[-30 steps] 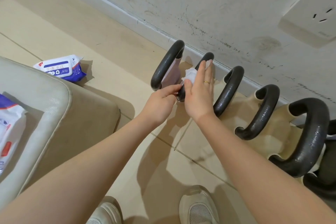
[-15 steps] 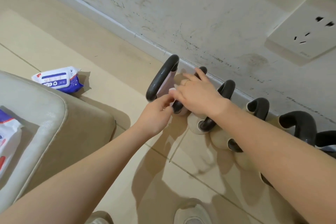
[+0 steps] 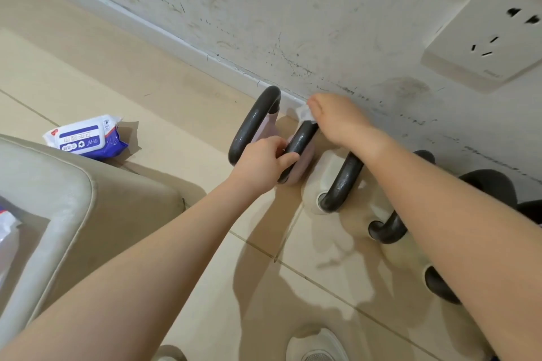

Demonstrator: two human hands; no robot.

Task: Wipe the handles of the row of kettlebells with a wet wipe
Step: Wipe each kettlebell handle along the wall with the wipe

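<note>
Only the head view here, so: the right hand (image 3: 341,121) is curled over the far end of the second handle (image 3: 300,145) with the wipe (image 3: 303,113) bunched under its fingers, right up near the skirting. The left hand (image 3: 261,160) grips the near end of that same handle to steady the pink kettlebell (image 3: 302,168). The kettlebells run in a row along the wall, starting near the first handle (image 3: 252,123) and going off toward the right edge. My guess is we're early on: the second handle is mid-wipe, the first one could be done but I can't tell for sure, and the third handle (image 3: 341,182) plus the rest past the right forearm look like they're left to do. Room-wise it's snug: the wall (image 3: 264,9) sits just behind the handles, and neighbouring handles are close together. The floor (image 3: 146,82) in front is open, with a wipes pack (image 3: 85,138) lying beside a cushion (image 3: 58,193) on the left.
</note>
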